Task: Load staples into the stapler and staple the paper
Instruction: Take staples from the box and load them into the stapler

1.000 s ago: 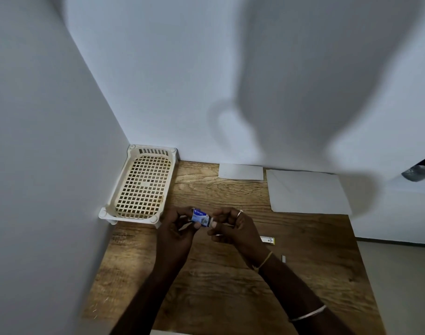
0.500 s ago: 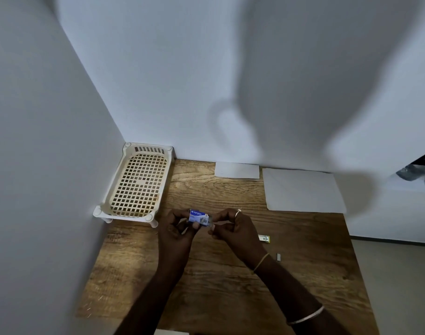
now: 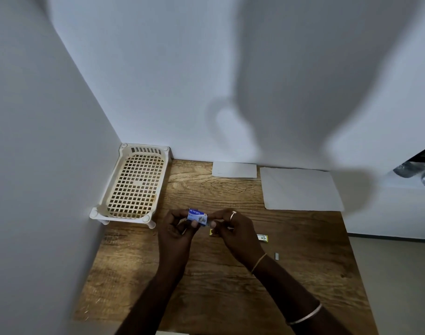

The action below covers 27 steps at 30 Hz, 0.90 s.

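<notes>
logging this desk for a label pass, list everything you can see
table: 1, brown wood, lower view
tray: 1, cream, table's back left corner
small paper: 1, white, by the back wall
large paper: 1, white, right of the small one
box: 1, blue, held between both hands
yellow bits: 2, on the table, the other across the right hand; perhaps one thing
grey strip: 1, on the table near the right wrist
shiny items: grey, far right edge, unclear
left hand: grips the box
right hand: pinches the box's right end

left hand [image 3: 176,234] and right hand [image 3: 234,232] close together, forearms converging — fingers [image 3: 176,214] curled in a pinch.
</notes>
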Each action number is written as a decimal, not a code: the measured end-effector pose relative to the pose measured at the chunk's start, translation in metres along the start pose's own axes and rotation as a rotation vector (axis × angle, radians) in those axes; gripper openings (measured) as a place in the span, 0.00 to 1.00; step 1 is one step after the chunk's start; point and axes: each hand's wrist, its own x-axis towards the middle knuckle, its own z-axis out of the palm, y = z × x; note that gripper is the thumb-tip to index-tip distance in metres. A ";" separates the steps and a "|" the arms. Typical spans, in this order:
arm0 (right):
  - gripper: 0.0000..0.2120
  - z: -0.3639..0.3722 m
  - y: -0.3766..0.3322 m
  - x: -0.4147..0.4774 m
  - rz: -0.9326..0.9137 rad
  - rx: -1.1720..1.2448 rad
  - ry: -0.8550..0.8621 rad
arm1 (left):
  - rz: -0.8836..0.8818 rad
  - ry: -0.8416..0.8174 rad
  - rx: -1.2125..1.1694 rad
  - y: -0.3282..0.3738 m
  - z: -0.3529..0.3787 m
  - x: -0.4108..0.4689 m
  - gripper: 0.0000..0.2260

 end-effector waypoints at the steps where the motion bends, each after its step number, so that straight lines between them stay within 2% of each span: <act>1: 0.07 -0.001 0.000 0.001 -0.018 -0.065 -0.015 | 0.001 0.000 0.001 0.000 0.000 -0.001 0.12; 4: 0.09 -0.003 0.001 0.002 -0.012 -0.187 -0.048 | -0.012 0.004 0.001 0.001 0.000 -0.004 0.10; 11: 0.07 -0.005 0.000 0.006 0.136 -0.165 -0.143 | 0.009 -0.008 -0.018 -0.007 -0.002 -0.005 0.10; 19: 0.08 -0.007 0.003 0.011 0.212 -0.225 -0.292 | -0.013 -0.029 -0.016 -0.019 -0.007 -0.010 0.09; 23: 0.06 -0.006 0.005 0.008 0.250 -0.135 -0.294 | -0.067 -0.010 -0.028 -0.028 -0.009 -0.012 0.10; 27: 0.09 -0.003 0.005 0.003 0.391 0.098 -0.259 | -0.115 -0.001 -0.023 -0.036 -0.015 -0.013 0.15</act>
